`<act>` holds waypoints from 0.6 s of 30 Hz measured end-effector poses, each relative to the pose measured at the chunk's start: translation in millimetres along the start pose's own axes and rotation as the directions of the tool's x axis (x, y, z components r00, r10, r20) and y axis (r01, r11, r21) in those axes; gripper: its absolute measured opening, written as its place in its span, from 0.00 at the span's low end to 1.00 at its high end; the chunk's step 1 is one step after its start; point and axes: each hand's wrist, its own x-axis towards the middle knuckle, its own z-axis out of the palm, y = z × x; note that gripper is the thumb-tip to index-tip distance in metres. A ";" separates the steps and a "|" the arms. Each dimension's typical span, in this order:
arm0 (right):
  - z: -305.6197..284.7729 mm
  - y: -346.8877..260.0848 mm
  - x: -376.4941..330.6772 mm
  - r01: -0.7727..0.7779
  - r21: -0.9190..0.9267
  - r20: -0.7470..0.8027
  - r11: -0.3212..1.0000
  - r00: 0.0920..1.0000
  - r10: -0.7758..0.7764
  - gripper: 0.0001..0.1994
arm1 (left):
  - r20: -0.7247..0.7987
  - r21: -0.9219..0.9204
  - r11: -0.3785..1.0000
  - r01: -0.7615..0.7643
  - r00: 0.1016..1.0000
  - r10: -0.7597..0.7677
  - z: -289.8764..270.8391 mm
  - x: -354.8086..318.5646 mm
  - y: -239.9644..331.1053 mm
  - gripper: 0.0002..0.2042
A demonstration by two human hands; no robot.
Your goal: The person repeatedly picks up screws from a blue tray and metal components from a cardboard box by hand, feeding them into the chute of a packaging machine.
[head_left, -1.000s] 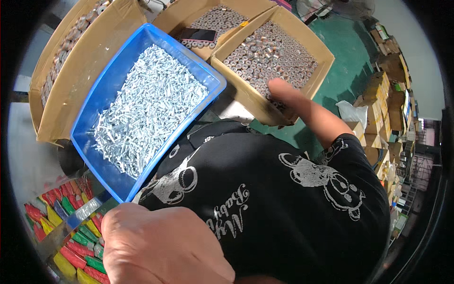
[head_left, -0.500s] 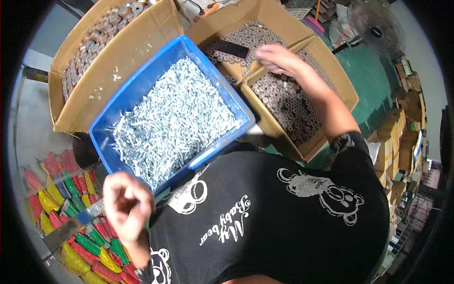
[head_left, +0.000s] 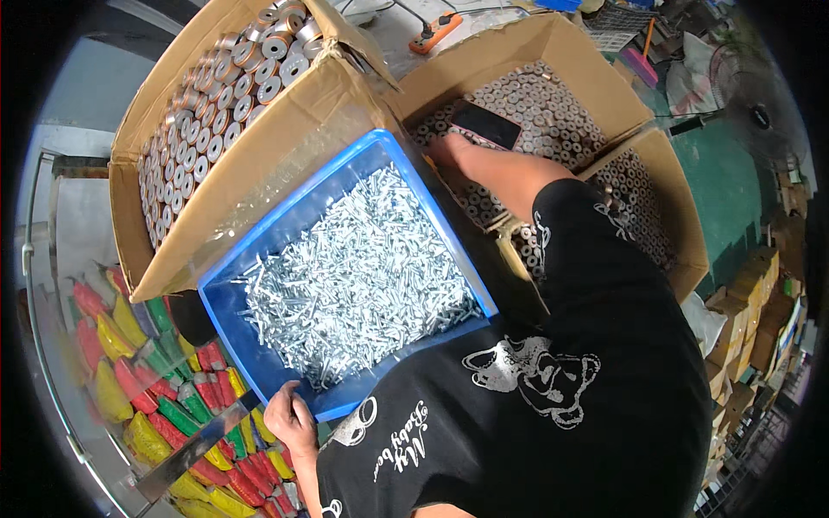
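My left hand (head_left: 292,421) is at the near left corner of a blue plastic bin (head_left: 226,304), its fingers curled over the rim. Inside that bin lies a heap of small shiny metal pins (head_left: 363,276). My right arm stretches across to a cardboard box (head_left: 518,43) of small round metal rollers with holes in their ends (head_left: 553,112). Down at this box's near left side is my right hand (head_left: 447,152), its fingertips hidden. A dark phone (head_left: 486,123) rests on the rollers beside it.
On the left stands a tall cardboard box (head_left: 250,203) of larger rollers (head_left: 226,91). Another box (head_left: 686,207) of rollers is under my right arm. Red, yellow and green bundles (head_left: 186,406) lie at lower left. An orange power strip (head_left: 435,33) and a fan (head_left: 756,112) are farther off.
My right hand has gone from above the boxes' shared wall leftward and down into the far box. My left hand has come to the bin's rim. The view has shifted, and my body leans forward.
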 end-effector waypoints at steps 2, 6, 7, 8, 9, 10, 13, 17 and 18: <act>16.4 0.3 9.1 -0.038 -0.121 -0.333 0.992 0.943 -0.005 0.22 | 0.003 0.009 1.000 0.007 1.000 -0.007 0.5 2.3 -0.7 0.09; -49.5 16.4 17.0 -0.168 0.627 -0.059 0.760 0.963 0.262 0.20 | 0.009 0.047 0.999 0.007 1.000 -0.007 0.6 -0.3 4.7 0.10; -37.7 22.4 23.7 -0.177 0.638 -0.058 0.749 0.959 0.276 0.20 | 0.017 0.023 0.999 -0.027 1.000 0.027 1.3 1.9 2.5 0.10; -19.8 27.7 32.2 -0.164 0.583 -0.093 0.796 0.959 0.267 0.19 | 0.023 -0.008 0.998 -0.064 0.998 0.064 3.1 6.5 -1.0 0.11; -11.7 26.1 41.5 -0.137 0.523 -0.133 0.841 0.962 0.239 0.19 | 0.008 -0.010 0.996 -0.088 0.996 0.088 4.9 7.5 -4.2 0.11; -27.9 22.8 45.8 -0.105 0.530 -0.149 0.841 0.965 0.214 0.19 | 0.011 0.014 0.998 -0.066 0.998 0.066 3.5 2.8 -2.3 0.11; -7.5 40.9 56.0 -0.095 0.734 -0.122 0.673 0.956 0.267 0.19 | 0.056 0.034 0.998 0.062 0.996 -0.064 -0.6 4.2 10.8 0.10; 10.5 48.3 78.4 -0.041 0.558 -0.167 0.829 0.973 0.160 0.15 | 0.081 0.052 0.998 0.035 0.996 -0.039 -0.1 5.4 6.2 0.10; 21.3 55.3 75.3 -0.003 0.579 -0.176 0.815 0.976 0.129 0.16 | 0.087 0.027 0.999 0.020 0.996 -0.023 1.3 8.1 4.0 0.10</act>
